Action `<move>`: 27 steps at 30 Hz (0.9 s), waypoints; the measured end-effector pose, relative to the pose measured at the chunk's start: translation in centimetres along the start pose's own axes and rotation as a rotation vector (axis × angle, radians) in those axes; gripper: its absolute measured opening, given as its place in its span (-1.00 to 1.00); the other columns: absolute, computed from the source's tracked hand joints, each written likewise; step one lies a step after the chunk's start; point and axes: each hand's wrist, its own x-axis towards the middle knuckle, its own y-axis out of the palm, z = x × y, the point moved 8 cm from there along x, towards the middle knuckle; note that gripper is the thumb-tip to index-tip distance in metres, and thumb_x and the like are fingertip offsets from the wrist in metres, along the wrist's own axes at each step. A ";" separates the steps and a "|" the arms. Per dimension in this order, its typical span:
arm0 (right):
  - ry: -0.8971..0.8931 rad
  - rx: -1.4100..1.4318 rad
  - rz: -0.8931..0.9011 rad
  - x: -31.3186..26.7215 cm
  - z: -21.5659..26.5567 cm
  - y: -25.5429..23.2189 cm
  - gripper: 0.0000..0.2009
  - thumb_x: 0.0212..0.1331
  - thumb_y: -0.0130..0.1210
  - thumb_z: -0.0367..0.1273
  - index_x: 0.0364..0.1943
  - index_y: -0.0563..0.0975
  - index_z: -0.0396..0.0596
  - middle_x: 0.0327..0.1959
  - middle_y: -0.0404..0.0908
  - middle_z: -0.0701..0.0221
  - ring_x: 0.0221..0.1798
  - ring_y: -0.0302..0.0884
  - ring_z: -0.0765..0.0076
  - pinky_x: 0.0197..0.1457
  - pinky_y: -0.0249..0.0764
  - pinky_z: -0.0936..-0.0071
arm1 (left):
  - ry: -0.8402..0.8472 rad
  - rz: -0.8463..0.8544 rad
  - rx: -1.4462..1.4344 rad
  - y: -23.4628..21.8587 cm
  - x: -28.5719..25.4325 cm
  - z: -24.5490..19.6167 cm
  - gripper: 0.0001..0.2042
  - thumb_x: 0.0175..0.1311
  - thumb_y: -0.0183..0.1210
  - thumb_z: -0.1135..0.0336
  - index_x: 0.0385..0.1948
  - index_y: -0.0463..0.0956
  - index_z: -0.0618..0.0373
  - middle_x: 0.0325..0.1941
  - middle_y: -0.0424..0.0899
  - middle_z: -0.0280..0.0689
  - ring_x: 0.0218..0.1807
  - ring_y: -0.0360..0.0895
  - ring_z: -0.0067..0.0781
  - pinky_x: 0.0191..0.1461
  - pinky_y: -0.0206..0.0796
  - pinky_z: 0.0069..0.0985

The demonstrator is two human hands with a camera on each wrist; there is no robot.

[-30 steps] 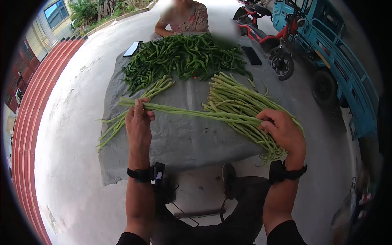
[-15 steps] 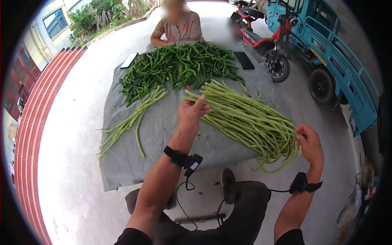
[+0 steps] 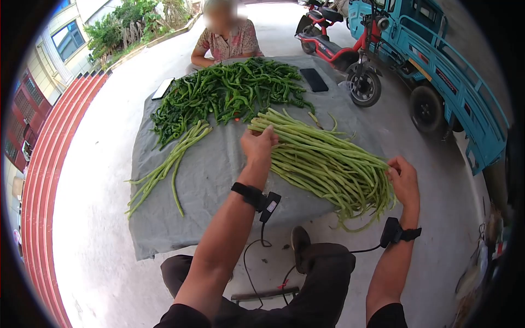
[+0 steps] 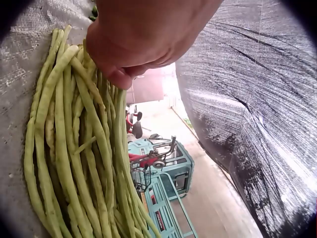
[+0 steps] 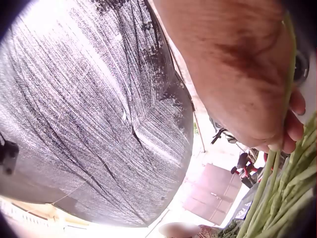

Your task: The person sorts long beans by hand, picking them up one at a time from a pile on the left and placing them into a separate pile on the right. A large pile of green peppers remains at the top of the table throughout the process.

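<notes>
A large bundle of long beans (image 3: 328, 164) lies slantwise on the grey cloth. My left hand (image 3: 258, 146) is at the bundle's far left end, pinching bean ends between thumb and fingers; in the left wrist view the beans (image 4: 74, 144) run down from beneath that hand (image 4: 143, 34). At the opposite end my right hand (image 3: 403, 180) pinches the tips of a few beans. The right wrist view shows those beans (image 5: 265, 188) passing out from between thumb and fingers of the right hand (image 5: 237, 74). A smaller bunch of long beans (image 3: 169, 161) lies apart on the left.
Green peppers (image 3: 235, 87) are heaped across the back of the grey cloth (image 3: 219, 202). A white phone-like slab (image 3: 163, 88) and a dark phone (image 3: 314, 80) flank them. Behind sits a person (image 3: 229, 41). A red scooter (image 3: 344, 52) and blue cargo tricycle (image 3: 459, 82) stand right.
My left hand has moved right from above the small bunch to the large bundle, bringing bean ends along. The beans stretched between my hands now lie along the bundle. My right hand shifted slightly right.
</notes>
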 end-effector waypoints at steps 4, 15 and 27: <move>0.002 -0.014 -0.063 0.1 -1.6 0.1 -0.93 0.31 0.06 -0.58 -0.18 0.53 -0.24 -0.37 0.62 0.40 -0.35 0.54 0.53 -0.21 0.50 0.48 | 0.062 -0.065 0.038 -0.1 0.0 -0.1 -0.70 0.30 0.40 0.49 -0.06 0.49 0.38 -0.22 0.73 -0.13 -0.35 0.76 -0.36 -0.36 0.62 -0.48; 0.043 -0.120 -0.102 -0.1 -3.6 0.6 -0.88 0.25 0.11 -0.58 -0.16 0.53 -0.26 -0.37 0.69 0.14 -0.26 0.70 0.07 -0.07 0.56 0.22 | 0.497 -0.188 0.797 -1.7 0.9 -2.2 -0.47 0.04 0.58 0.37 0.01 0.46 0.18 0.04 0.54 -0.11 0.14 0.53 -0.07 0.25 0.38 -0.13; -0.083 -0.259 -0.109 -1.6 -2.3 1.2 -0.69 0.04 0.30 -0.61 -0.12 0.50 -0.18 -0.09 0.56 0.19 0.07 0.58 -0.05 0.19 0.50 0.15 | 0.554 -0.110 0.558 -1.7 -2.1 -2.8 -0.57 0.15 0.48 0.50 0.00 0.45 0.29 0.08 0.51 -0.13 -0.13 0.72 -0.21 -0.08 0.61 -0.36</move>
